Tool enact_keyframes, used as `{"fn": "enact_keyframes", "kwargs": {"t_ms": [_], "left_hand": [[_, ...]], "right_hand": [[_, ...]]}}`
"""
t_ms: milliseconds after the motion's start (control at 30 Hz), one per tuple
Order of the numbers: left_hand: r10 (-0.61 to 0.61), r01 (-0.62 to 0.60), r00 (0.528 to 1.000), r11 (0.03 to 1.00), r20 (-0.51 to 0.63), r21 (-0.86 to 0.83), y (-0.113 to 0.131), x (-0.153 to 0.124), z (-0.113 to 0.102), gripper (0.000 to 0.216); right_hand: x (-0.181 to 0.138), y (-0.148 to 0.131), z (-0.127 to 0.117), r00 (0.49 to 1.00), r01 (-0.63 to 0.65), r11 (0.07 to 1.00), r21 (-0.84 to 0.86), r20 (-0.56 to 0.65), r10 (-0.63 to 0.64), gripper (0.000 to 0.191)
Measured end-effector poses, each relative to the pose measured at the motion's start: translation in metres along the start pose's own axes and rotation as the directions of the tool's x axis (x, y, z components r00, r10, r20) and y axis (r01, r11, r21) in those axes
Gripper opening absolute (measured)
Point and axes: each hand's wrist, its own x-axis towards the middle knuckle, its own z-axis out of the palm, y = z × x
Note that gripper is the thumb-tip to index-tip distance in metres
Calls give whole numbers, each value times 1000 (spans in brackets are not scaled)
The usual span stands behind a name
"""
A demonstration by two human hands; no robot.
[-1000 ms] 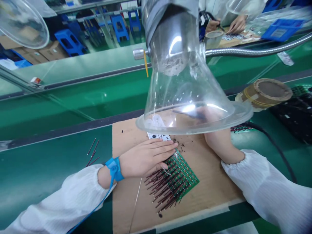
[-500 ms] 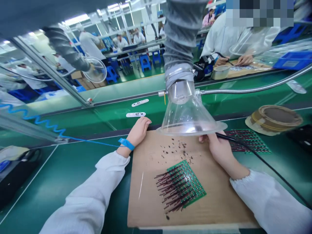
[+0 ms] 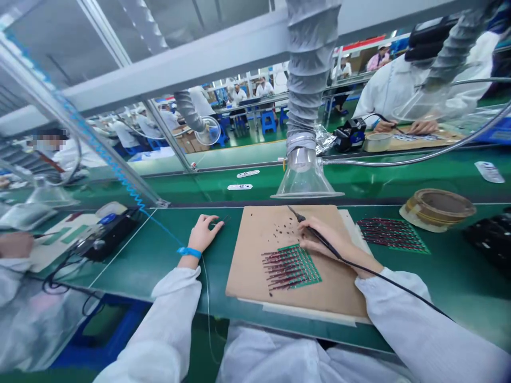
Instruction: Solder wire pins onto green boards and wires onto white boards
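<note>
The head-worn camera is looking forward and down from over the near side of the green bench (image 3: 131, 271), facing across it. It is taking in the left hand (image 3: 203, 235) and right hand (image 3: 339, 240) at close range, while also reaching blue stools (image 3: 269, 122) far off.

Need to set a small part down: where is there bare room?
Bare: the green bench between the white line and the wearer's left sleeve; the lower right of the cardboard, between its wired board and the right sleeve. Crowded: the cardboard's middle, around the dark bits, right hand and soldering iron.
</note>
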Motion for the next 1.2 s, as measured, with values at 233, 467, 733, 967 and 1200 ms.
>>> {"fn": "enact_keyframes", "kwargs": {"t_ms": [233, 467, 733, 967, 1200], "left_hand": [[-24, 23, 997, 1000, 72, 8, 5, 6, 14, 22], [-23, 29, 997, 997, 79, -78, 7, 7, 16, 11], [-174, 186, 982, 962, 80, -201, 1, 5, 12, 23], [-206, 227, 974, 923, 98, -312, 3, 4, 10, 39], [-192, 207, 978, 917, 77, -340, 0, 7, 11, 29]], "right_hand": [[-20, -23, 6, 938, 94, 972, -217, 345, -14, 104], [-24, -19, 27, 968, 81, 941, -330, 252, 5, 83], [-40, -8, 46, 985, 98, 890, -444, 172, -23, 76], [-52, -2, 38, 977, 169, 861, -480, 198, -82, 79], [-46, -2, 34, 972, 209, 857, -471, 199, -127, 86]]}}
